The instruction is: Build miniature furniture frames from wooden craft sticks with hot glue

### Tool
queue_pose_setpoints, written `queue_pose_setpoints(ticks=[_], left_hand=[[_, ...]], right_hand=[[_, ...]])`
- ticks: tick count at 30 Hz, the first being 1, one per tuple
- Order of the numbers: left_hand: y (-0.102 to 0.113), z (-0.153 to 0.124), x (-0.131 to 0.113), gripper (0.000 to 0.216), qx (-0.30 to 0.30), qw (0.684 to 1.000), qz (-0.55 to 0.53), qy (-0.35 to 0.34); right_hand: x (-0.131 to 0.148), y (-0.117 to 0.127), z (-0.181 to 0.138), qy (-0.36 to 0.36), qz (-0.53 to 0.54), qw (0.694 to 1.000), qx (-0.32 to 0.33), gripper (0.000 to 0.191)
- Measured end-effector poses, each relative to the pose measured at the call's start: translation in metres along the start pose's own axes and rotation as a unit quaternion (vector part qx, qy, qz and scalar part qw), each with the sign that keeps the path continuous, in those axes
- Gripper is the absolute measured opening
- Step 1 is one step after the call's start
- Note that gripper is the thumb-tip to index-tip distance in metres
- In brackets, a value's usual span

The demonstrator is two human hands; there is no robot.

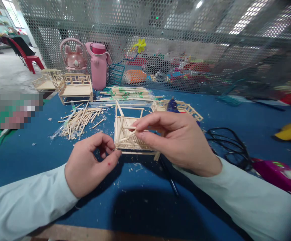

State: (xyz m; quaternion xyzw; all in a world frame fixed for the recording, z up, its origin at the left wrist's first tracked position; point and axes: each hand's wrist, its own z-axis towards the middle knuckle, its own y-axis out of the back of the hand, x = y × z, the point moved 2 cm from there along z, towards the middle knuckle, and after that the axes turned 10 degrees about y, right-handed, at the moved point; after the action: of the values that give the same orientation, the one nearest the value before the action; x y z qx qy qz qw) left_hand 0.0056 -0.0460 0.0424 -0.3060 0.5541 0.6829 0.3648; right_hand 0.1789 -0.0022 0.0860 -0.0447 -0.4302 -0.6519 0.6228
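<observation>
A small bench-like frame of pale wooden sticks (118, 129) stands on the blue table in front of me. At its near left corner, my left hand (91, 164) is closed, thumb and fingertips pinching the frame's lower post. Over the frame's right side reaches my right hand (180, 140), its thumb and forefinger pinched on a thin wooden stick (129, 127). That stick's left end meets or nearly meets the upright side of the frame; whether it touches, I cannot tell. The right hand hides much of the frame's right part. A dark slim rod (171, 180) lies below it.
Cut sticks (82, 118) lie heaped left, with finished stick benches (76, 90) behind. Wrapped stick bundles (129, 92) and a pink bottle (99, 68) are at the back, before a perforated metal panel (175, 30). Black cable (232, 147) and a magenta tool (277, 175) lie right.
</observation>
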Motion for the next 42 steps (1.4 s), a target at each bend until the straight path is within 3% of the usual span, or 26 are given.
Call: queue_pose_setpoints(ticks=[6, 13, 42], left_hand=[[-0.0005, -0.0006, 0.0013, 0.009, 0.001, 1.0, 0.001, -0.002], [-0.0008, -0.0002, 0.0, 0.01, 0.002, 1.0, 0.003, 0.002], [0.0005, -0.001, 0.0, 0.011, 0.004, 1.0, -0.003, 0.004]], right_hand=[[0.0014, -0.0028, 0.0011, -0.075, 0.068, 0.994, -0.029, 0.015], [-0.0002, -0.0037, 0.0013, -0.106, 0.118, 0.987, -0.028, 0.024], [-0.0016, -0.0009, -0.0006, -0.102, 0.118, 0.988, -0.001, 0.041]])
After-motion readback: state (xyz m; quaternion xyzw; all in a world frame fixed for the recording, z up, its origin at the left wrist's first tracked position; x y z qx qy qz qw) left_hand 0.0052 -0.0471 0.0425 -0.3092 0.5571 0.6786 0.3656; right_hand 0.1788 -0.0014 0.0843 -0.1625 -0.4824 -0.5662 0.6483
